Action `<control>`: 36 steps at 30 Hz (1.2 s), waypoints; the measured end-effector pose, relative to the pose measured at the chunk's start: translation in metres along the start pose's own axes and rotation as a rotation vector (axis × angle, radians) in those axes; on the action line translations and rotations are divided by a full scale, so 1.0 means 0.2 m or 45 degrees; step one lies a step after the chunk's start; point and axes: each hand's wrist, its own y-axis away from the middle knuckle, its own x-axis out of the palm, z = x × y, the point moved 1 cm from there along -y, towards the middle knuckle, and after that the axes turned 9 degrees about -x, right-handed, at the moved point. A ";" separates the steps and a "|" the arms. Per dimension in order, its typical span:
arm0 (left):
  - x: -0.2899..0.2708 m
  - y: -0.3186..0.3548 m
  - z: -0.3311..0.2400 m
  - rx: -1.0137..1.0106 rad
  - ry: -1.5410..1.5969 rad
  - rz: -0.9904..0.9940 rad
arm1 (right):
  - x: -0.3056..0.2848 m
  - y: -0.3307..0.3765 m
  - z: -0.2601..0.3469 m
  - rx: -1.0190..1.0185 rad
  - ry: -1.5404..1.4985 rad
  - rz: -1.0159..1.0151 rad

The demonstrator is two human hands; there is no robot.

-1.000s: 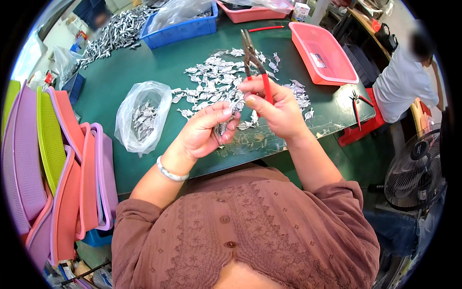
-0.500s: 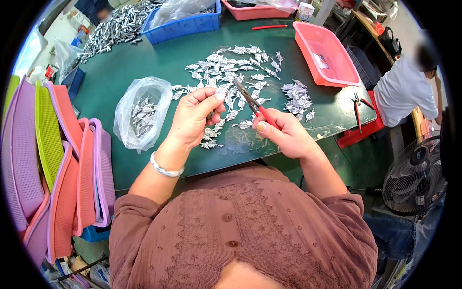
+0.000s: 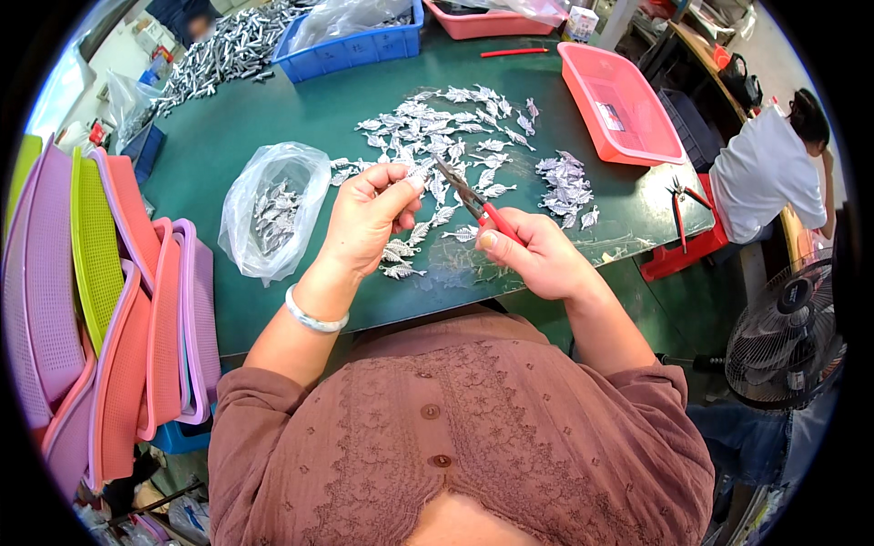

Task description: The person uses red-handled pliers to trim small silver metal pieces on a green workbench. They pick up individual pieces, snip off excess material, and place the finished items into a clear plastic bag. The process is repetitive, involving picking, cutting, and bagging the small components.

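My left hand (image 3: 371, 217) pinches a small silver fishbone-shaped metal piece (image 3: 420, 171) between thumb and fingers. Red-handled pliers (image 3: 468, 195) are wrapped in my right hand (image 3: 539, 253), their jaws pointing up and left, close to the pinched piece; whether they touch it I cannot tell. Beneath and beyond both hands, many similar silver pieces (image 3: 428, 125) lie scattered over the green table. A tighter heap of them (image 3: 564, 185) sits to the right. Left of my left hand, an open clear plastic bag (image 3: 238, 211) has more such pieces inside.
A pink tray (image 3: 671, 153) stands at the table's right, with second red-handled pliers (image 3: 679, 221) near that edge. Blue bin (image 3: 350, 62), metal parts (image 3: 232, 50) and a red pencil-like stick (image 3: 514, 53) are at the back. Colourful baskets (image 3: 118, 373) stack at left. A person (image 3: 767, 173) sits beyond, right.
The pliers' jaws have swung slightly left, toward the piece in my left hand. Both hands keep their grips, and the whole view has shifted a little.
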 end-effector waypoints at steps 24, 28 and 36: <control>0.01 0.00 -0.03 -0.042 -0.047 -0.033 | 0.03 -0.02 0.03 0.074 0.143 -0.053; 0.01 -0.02 -0.03 -0.053 -0.208 -0.060 | 0.03 -0.03 0.02 0.016 0.313 -0.076; 0.00 -0.07 -0.01 -0.091 -0.298 -0.091 | 0.05 -0.05 0.02 -0.080 0.511 -0.115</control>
